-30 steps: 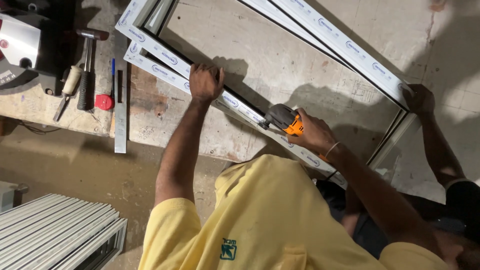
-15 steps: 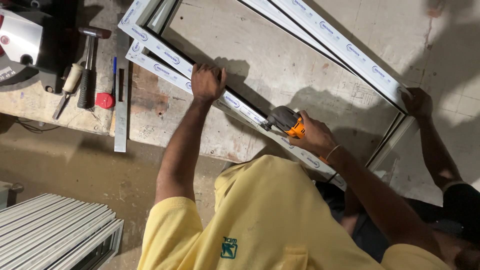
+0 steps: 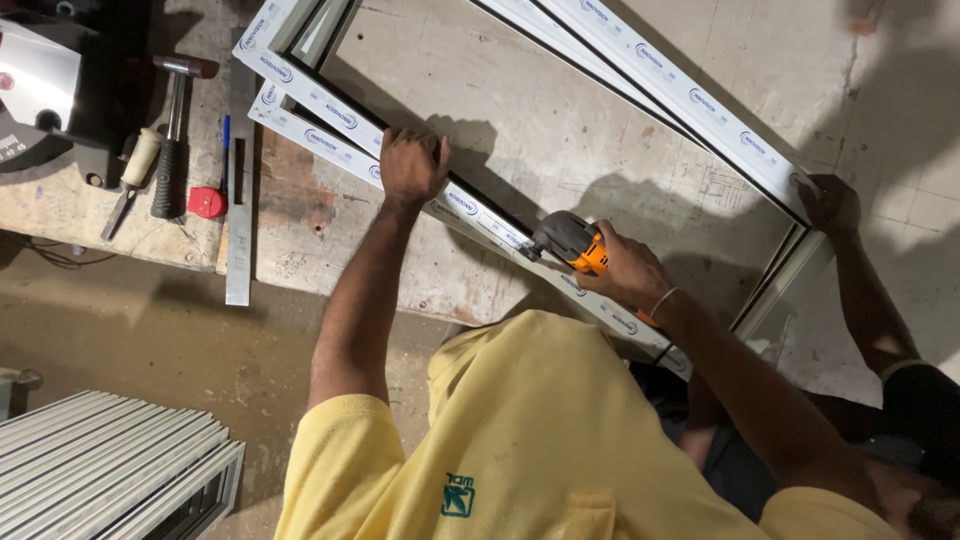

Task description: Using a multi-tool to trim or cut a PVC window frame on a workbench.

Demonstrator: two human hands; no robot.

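Hardly anything has shifted since the earlier frames: both hands sit where they were, and only the view has drifted slightly. On the near rail of the white window frame (image 3: 330, 110), the left hand (image 3: 412, 165) lies palm down with its fingers curled over the rail's inner edge, pressing it onto the surface (image 3: 330, 240). Further along the same rail, the right hand (image 3: 625, 270) is wrapped tight around an orange and grey power tool (image 3: 570, 242), whose head rests against the rail. At the frame's far right corner, another person's hand (image 3: 828, 205) grips the profile. To the left on the surface lie a hammer (image 3: 172, 130), a red cap (image 3: 207, 202), a blue pen (image 3: 226, 150) and a long metal ruler (image 3: 239, 215). White profiles (image 3: 110, 465) are stacked on the floor at lower left
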